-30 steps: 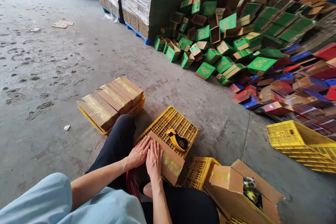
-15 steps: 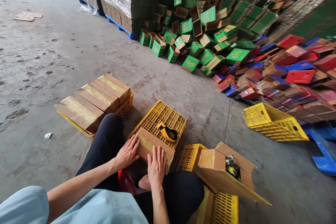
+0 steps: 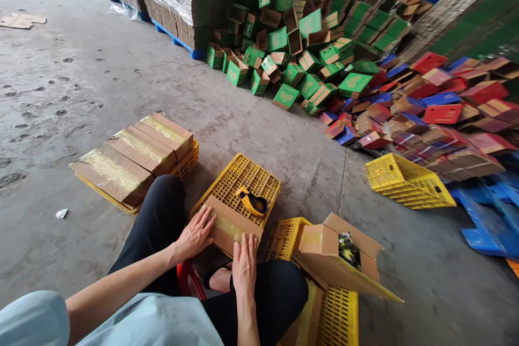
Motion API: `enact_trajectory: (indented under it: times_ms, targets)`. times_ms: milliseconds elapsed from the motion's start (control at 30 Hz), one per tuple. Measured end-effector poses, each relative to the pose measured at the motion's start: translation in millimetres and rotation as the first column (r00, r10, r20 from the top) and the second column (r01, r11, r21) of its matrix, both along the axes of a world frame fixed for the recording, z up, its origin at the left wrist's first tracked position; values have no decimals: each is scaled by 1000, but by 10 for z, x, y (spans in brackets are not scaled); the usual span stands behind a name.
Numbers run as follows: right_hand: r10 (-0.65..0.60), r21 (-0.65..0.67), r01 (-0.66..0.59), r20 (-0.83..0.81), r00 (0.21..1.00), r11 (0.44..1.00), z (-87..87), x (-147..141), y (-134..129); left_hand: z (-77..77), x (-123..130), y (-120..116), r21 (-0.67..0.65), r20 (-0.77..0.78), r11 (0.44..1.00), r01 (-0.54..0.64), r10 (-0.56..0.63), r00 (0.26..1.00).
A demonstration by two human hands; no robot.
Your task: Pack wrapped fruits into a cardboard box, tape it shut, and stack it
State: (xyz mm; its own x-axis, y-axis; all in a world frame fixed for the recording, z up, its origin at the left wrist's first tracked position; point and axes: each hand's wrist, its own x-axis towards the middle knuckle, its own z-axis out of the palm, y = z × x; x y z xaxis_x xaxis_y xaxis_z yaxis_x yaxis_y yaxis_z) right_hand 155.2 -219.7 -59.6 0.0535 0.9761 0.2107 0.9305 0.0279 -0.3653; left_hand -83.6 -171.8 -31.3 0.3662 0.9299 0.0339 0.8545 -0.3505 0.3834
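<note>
A taped cardboard box [image 3: 229, 223] lies on an upturned yellow plastic crate [image 3: 227, 177] in front of my knees. My left hand [image 3: 197, 235] rests on the box's left end, fingers stretched out. At its near right corner is my right hand [image 3: 244, 264], fingers straight and side by side, touching the edge. Neither hand grips anything. Just beyond the box, a yellow and black tape dispenser [image 3: 252, 201] lies on the crate's mesh. By my right knee stands an open cardboard box [image 3: 324, 251], tilted, with something dark and yellowish inside that I cannot make out.
Taped boxes [image 3: 133, 154] sit on another yellow crate at left. Under the open box is a yellow crate [image 3: 338, 316]. An empty yellow crate [image 3: 407, 181] and a blue pallet [image 3: 492, 216] stand at right. Green boxes [image 3: 286, 95] and red boxes [image 3: 441, 113] are heaped behind.
My right hand has slid off the box top toward its near right edge. My left hand stays on the left end. The whole view has shifted slightly.
</note>
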Motion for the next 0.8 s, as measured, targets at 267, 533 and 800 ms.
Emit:
enact_trajectory:
  times_ms: [267,533,800]
  targets:
    - [-27,4,27,-59,998,1000,67,140,81,97,160,-59,-67,-33,998,6,-8,999]
    - [-24,-7,24,-25,999,1000,89,66,-213,102,29,-216,-120,-32,992,43,-47,998]
    - [-17,-12,17,5,1000,1000,107,-41,-284,108,48,-253,-172,-29,984,48,-54,998]
